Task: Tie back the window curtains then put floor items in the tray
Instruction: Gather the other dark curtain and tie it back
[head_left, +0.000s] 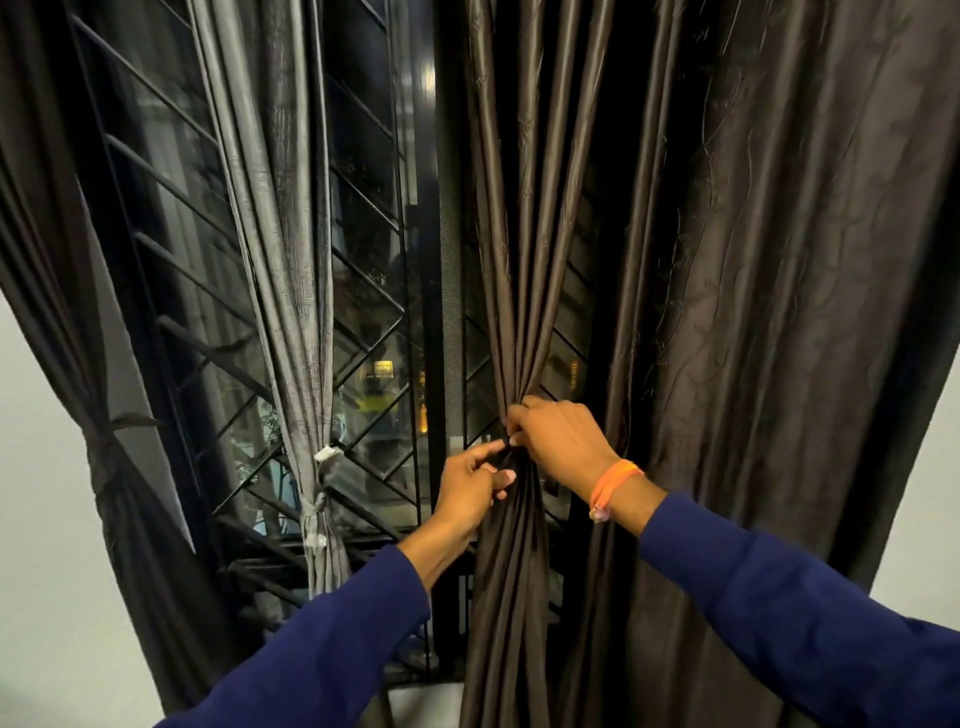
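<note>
Two blue sleeves (332, 639) reach up from the bottom of the frame. The left hand (470, 491) and the right hand (558, 441) pinch a dark tie around the bunched brown curtain (511, 322) in the middle. At left, a grey curtain (291, 260) hangs tied before the window bars (363, 291).

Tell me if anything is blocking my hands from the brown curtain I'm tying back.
Nothing visible does. Both the left hand and right hand already grip the gathered brown curtain at its pinched waist, in front of the window grille.
</note>
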